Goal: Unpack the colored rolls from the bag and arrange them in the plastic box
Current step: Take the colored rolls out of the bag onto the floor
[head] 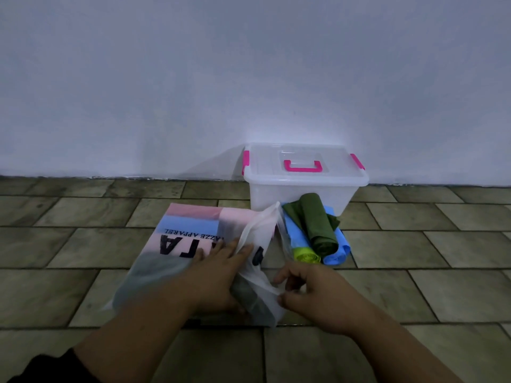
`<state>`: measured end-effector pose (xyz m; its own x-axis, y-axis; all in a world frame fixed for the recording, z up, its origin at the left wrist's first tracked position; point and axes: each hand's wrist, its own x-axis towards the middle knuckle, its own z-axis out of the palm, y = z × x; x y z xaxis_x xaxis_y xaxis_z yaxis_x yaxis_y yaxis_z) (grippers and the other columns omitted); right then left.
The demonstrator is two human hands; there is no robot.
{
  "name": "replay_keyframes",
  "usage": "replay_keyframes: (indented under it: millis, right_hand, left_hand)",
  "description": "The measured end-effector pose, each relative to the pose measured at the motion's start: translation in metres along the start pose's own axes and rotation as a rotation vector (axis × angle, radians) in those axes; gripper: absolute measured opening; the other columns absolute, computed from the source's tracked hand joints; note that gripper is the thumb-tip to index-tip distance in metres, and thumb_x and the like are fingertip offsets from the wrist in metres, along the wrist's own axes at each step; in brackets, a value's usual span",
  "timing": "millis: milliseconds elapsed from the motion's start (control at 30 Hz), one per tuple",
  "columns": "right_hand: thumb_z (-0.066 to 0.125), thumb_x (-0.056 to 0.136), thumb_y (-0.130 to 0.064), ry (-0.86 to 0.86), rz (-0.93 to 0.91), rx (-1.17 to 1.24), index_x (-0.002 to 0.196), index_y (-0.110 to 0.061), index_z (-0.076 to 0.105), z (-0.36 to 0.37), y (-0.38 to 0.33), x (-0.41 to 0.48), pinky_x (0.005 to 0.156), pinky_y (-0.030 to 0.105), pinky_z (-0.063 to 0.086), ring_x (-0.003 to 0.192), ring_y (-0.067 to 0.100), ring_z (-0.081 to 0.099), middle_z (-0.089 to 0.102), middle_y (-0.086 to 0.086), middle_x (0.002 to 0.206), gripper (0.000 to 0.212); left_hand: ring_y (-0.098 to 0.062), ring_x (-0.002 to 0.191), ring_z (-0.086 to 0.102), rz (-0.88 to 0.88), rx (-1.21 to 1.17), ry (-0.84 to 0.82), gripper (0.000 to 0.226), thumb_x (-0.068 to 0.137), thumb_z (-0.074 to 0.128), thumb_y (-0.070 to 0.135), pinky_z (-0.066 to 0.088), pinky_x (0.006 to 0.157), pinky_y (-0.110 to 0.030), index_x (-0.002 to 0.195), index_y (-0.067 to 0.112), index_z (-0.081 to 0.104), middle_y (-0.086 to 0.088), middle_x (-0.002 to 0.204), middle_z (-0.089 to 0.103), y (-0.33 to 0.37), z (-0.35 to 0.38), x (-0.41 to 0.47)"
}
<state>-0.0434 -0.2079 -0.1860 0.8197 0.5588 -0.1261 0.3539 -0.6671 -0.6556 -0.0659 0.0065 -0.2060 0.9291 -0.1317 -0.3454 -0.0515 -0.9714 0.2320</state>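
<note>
The right hand [309, 288] is pinching open the mouth of the bag [177, 244], while the left hand [218, 275] is lying flat-fingered on it, perhaps reaching inside. Three rolls [320, 225] are lying out beside the plastic box [265, 194]. More are showing through the bag, so the next move is calling for drawing one out.

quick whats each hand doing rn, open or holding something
Left hand: open, fingers straight, resting on the bag.
Right hand: closed, fingers curled, pinching the bag's edge.
</note>
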Motion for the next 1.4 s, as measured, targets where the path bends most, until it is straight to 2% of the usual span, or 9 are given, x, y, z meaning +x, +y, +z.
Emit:
replay_keyframes:
  millis: [167,267,433,700,833,1000,1267,1333,1400]
  right_hand:
    - [0.058,0.083,-0.017,-0.056,0.003,0.004,0.085,-0.026,0.074,-0.001,0.001,-0.003,0.071,0.016,0.047,0.079,0.000,0.062,0.070,-0.013,0.083,0.019]
    - [0.051,0.087,-0.011,-0.057,0.071,0.001,0.082,-0.028,0.068,-0.006,0.007,0.004,0.072,0.019,0.049,0.078,0.004,0.064,0.072,-0.007,0.084,0.025]
    - [0.071,0.073,-0.016,0.089,0.033,-0.133,0.097,-0.028,0.055,-0.003,0.009,0.029,0.071,0.025,0.052,0.083,0.007,0.058,0.060,-0.009,0.096,0.032]
    - [0.071,0.073,-0.020,-0.141,-0.053,-0.248,0.114,-0.026,0.044,0.002,0.014,0.058,0.083,0.030,0.049,0.100,0.019,0.056,0.059,0.001,0.114,0.049]
    - [0.072,0.068,-0.016,0.020,-0.113,0.044,0.101,-0.036,0.054,0.004,0.018,0.041,0.078,0.030,0.054,0.091,0.006,0.061,0.063,-0.013,0.100,0.043]
    - [0.071,0.065,0.005,0.370,-0.179,0.138,0.096,-0.037,0.064,-0.014,0.030,0.008,0.081,0.008,0.045,0.102,-0.006,0.055,0.061,-0.020,0.104,0.053]
    - [0.064,0.077,0.011,1.081,0.059,0.845,0.085,-0.034,0.057,-0.052,0.075,-0.016,0.070,0.029,0.059,0.086,0.015,0.065,0.061,-0.009,0.094,0.046]
    - [0.069,0.076,0.002,1.156,0.240,0.728,0.088,-0.031,0.055,-0.046,0.085,-0.006,0.066,0.032,0.055,0.079,0.016,0.062,0.061,-0.003,0.095,0.038]
    - [0.072,0.076,-0.006,1.031,0.389,0.495,0.095,-0.024,0.053,-0.036,0.094,0.006,0.060,0.028,0.046,0.071,0.014,0.057,0.062,0.004,0.096,0.032]
  left_hand:
    - [-0.017,0.148,0.004,-0.051,-0.059,0.326,0.077,0.095,0.049,0.034,0.002,0.119,-0.042,0.150,0.039,-0.004,0.006,0.162,-0.002,0.016,0.019,0.007]
    - [-0.019,0.149,-0.003,-0.069,-0.031,0.269,0.082,0.092,0.047,0.039,-0.003,0.119,-0.047,0.150,0.036,-0.010,0.005,0.162,-0.005,0.019,0.025,0.009]
    - [-0.018,0.149,-0.003,-0.109,-0.184,0.225,0.080,0.086,0.029,0.070,-0.007,0.116,-0.055,0.150,0.038,-0.005,0.008,0.161,-0.008,0.023,0.017,0.015]
    - [-0.017,0.149,-0.004,-0.139,-0.125,0.356,0.088,0.086,0.037,0.070,-0.005,0.116,-0.053,0.151,0.033,-0.009,0.008,0.161,-0.013,0.023,0.029,0.015]
    - [-0.014,0.148,-0.004,-0.104,-0.186,0.404,0.089,0.083,0.034,0.074,-0.003,0.117,-0.049,0.150,0.036,-0.011,0.009,0.161,-0.012,0.015,0.034,0.015]
    - [-0.015,0.149,-0.003,-0.083,-0.185,0.398,0.090,0.083,0.034,0.074,-0.001,0.119,-0.048,0.150,0.037,-0.012,0.009,0.161,-0.011,0.008,0.037,0.016]
    - [-0.019,0.148,-0.010,-0.107,-0.044,0.329,0.093,0.076,0.023,0.074,-0.008,0.116,-0.050,0.147,0.034,-0.023,0.014,0.148,-0.030,0.019,0.037,0.013]
    - [-0.019,0.148,-0.011,-0.111,-0.030,0.321,0.091,0.081,0.027,0.073,-0.009,0.115,-0.051,0.147,0.033,-0.022,0.014,0.148,-0.031,0.021,0.037,0.012]
    - [-0.019,0.148,-0.012,-0.115,-0.032,0.311,0.089,0.086,0.032,0.070,-0.008,0.116,-0.052,0.148,0.033,-0.020,0.011,0.154,-0.027,0.021,0.037,0.011]
